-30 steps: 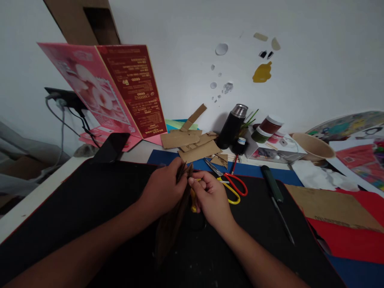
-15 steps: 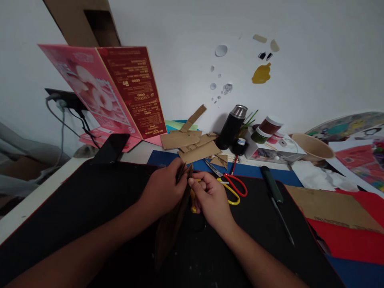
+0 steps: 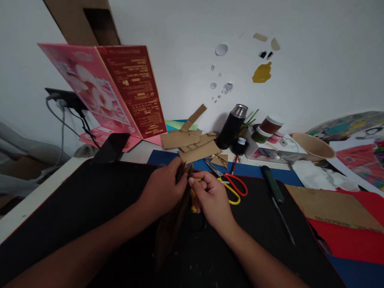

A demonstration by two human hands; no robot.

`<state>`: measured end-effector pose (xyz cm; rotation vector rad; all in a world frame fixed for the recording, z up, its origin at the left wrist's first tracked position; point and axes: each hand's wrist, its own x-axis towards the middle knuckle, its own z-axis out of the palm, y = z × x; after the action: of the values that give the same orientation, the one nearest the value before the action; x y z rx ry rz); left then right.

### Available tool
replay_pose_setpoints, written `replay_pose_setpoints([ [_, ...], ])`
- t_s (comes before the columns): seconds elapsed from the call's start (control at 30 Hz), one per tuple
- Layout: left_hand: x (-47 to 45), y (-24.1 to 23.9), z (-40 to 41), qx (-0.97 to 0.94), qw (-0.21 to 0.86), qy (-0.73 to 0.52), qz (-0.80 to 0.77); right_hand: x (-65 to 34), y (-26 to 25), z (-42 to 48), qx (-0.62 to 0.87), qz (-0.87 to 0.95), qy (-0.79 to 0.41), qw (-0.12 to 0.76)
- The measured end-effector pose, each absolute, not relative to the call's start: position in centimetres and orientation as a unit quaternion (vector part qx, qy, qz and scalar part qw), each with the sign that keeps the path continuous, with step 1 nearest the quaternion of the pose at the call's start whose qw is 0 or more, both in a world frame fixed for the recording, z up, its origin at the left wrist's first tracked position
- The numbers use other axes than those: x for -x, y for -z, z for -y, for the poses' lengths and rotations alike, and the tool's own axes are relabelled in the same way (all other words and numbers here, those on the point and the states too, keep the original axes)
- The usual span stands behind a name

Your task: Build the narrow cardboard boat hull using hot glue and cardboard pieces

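My left hand [image 3: 162, 190] and my right hand [image 3: 210, 196] meet over the black mat [image 3: 75, 208], both closed on the top edge of a brown cardboard piece [image 3: 172, 224] that stands on edge between them. The left fingers wrap the cardboard from the left. The right thumb and fingers pinch it from the right. Something yellow [image 3: 193, 198] shows under my right hand; I cannot make out what it is. Red-handled scissors [image 3: 235, 184] and yellow-handled scissors [image 3: 231, 196] lie just right of my right hand.
A green-handled tool [image 3: 274, 192] lies on the mat to the right. Behind are cardboard scraps [image 3: 192, 146], a black flask [image 3: 231, 126], paint jars [image 3: 267, 128], a paper bowl [image 3: 313, 146], a pink-and-red folded box [image 3: 120, 92], and brown card on red paper [image 3: 333, 206].
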<state>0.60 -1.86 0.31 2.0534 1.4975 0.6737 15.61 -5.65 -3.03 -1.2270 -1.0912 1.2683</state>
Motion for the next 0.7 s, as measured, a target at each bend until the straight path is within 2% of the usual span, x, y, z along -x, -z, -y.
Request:
replay_pose_setpoints([
  [0.7, -0.46, -0.74, 1.88, -0.75, 0.265, -0.27, -0.543, -15.77, 2.81, 5.48, 0.498, 0.442, -0.535, 0.52],
])
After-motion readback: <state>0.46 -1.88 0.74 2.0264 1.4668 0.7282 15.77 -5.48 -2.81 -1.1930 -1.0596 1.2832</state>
